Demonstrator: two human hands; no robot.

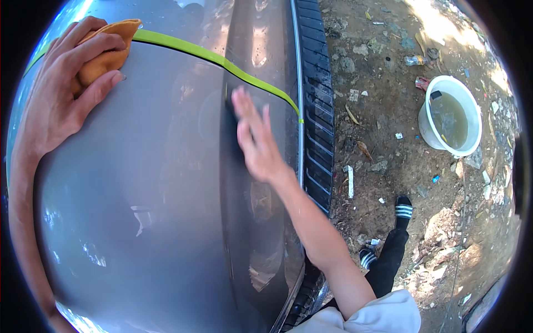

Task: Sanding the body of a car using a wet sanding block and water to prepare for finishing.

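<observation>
My left hand (pixel 61 83), at the far left, is closed round a folded orange cloth (pixel 105 64) on a grey car panel (pixel 139 144). My right hand (pixel 255 136) is over the panel's raised crease with its fingers stretched out, somewhat blurred. Beside those fingers is a dark patch; I cannot tell whether it is a shadow, a reflection or a thing under the hand. Across the panel runs a yellow-green strip (pixel 222 60), which passes beside the cloth and beyond my right fingertips.
Black ribbed trim (pixel 316 119) borders the panel's right side. On the littered dirt ground (pixel 383 183) stands a white bucket (pixel 474 111) of murky water, with a small dark block (pixel 436 95) at its rim. My sandalled foot (pixel 404 210) is below it, near the car.
</observation>
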